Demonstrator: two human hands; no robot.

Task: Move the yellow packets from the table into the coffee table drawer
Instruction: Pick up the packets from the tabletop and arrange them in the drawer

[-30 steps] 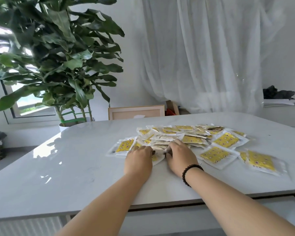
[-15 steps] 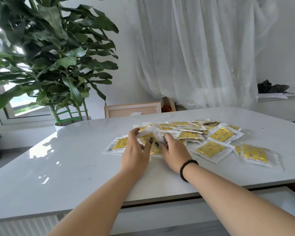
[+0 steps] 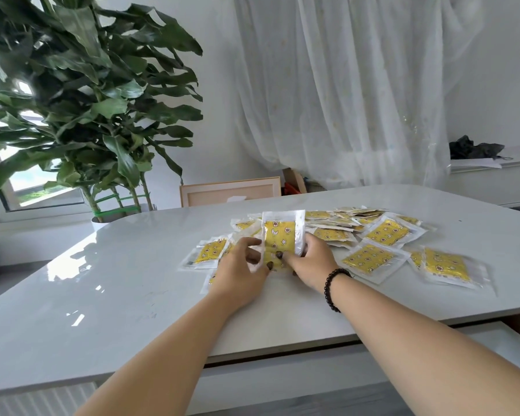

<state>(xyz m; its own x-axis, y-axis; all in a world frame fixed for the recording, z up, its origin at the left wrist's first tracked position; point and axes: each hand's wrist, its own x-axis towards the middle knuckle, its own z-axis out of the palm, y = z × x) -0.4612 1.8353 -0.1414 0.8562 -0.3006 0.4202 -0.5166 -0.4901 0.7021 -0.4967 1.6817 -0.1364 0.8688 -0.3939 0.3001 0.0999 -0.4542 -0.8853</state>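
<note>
We grip an upright stack (image 3: 282, 235) between left hand (image 3: 240, 273) and right hand (image 3: 311, 264), long axis vertical, above the table (image 3: 132, 280), the drawer (image 3: 508, 340) lying nearer the right hand.

Hands hide the raised packet's (image 3: 282, 235) lower edge.
</note>
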